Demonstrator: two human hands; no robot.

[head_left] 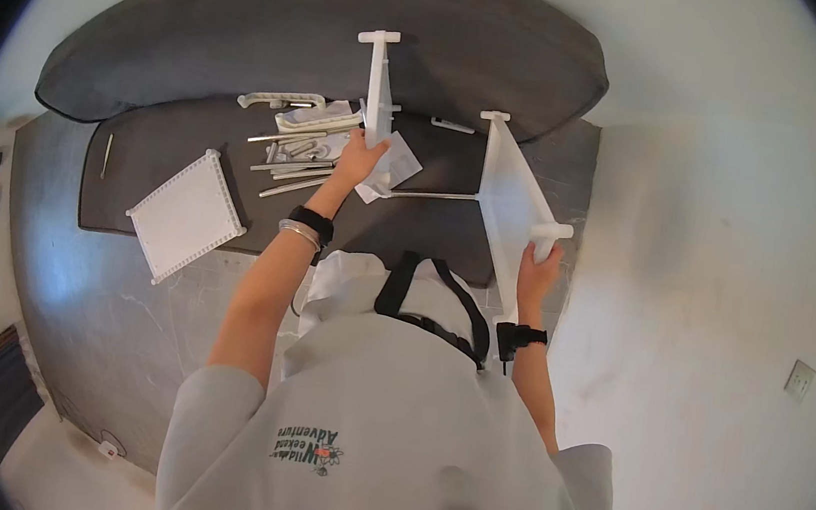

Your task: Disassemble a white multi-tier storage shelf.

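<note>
Pale plastered wall rises at the right of a dark grey upholstered sofa that has a long seat cushion. Fingers of the left hand are curled closed around the near end of a narrow-looking white plastic panel, seen almost edge-on above the sofa. Fingers of the right hand are bent closed on the near corner of a broad white rectangular panel, just below its short white tubular corner piece. Between the hands runs a thin silvery metal rod; whether it is fixed to either panel cannot be told. Beside the left hand, silvery tubes and white curved handle-like pieces lie on the seat. Further left, a white rectangular tray-like panel with a perforated rim overhangs the seat's front edge.
</note>
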